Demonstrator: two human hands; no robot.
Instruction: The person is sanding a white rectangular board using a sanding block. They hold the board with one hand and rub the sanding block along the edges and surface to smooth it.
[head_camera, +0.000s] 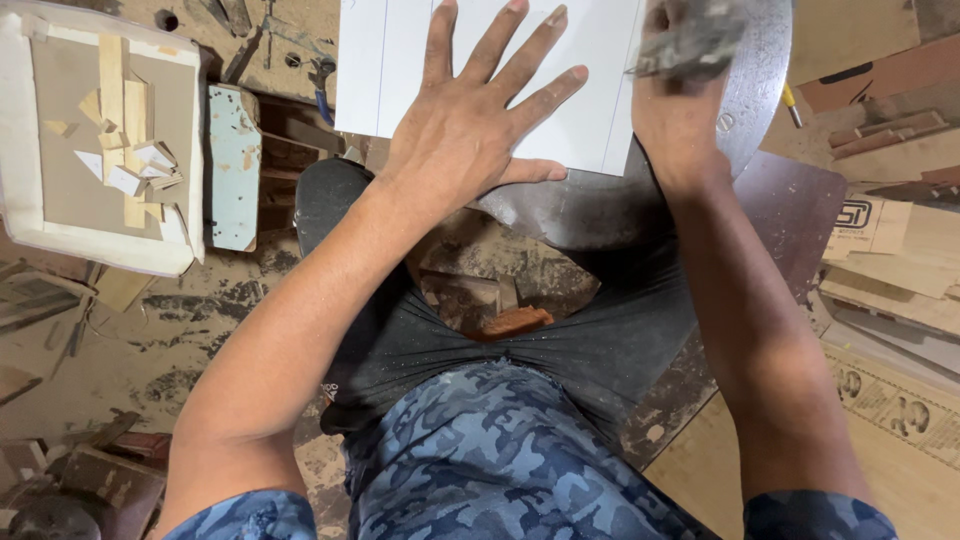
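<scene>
A white sheet (395, 70) with thin ruled lines lies on a round grey metal plate (760, 70) at the top of the view. My left hand (470, 120) presses flat on the sheet, fingers spread wide. My right hand (680, 90) is closed around a grey, dusty tool (690, 45) at the sheet's right edge; the tool is blurred and its kind is unclear. My knees in dark shorts (560, 340) sit below the plate.
A white tray (20, 140) holding small wood offcuts rests at the upper left. Beside it stands a worn pale-blue block (235, 165). Cardboard and wooden boards (890, 290) pile up on the right. Sawdust covers the floor (150, 340).
</scene>
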